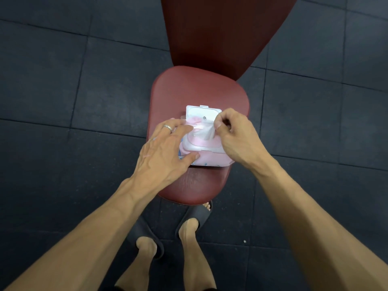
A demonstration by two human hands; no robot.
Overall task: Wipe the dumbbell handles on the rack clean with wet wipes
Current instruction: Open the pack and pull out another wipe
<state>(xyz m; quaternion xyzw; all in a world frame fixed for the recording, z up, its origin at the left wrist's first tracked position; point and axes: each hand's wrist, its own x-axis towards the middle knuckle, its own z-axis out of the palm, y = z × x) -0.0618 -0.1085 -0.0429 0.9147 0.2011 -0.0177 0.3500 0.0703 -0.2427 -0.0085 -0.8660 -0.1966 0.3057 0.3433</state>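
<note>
Red bench seat; open wipes pack, wipe between right-hand fingers.

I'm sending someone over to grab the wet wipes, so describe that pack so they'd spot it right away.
Find the dark red padded bench seat on the black tiled floor. The wet wipe pack lies on it, held down by the left hand, while the right hand pinches a wipe. It is the only pale pink soft pack there, with its white flip lid standing open.

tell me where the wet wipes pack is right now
In the head view, the wet wipes pack lies mid-frame on the red bench seat, lid open, between the left hand and right hand.
</note>
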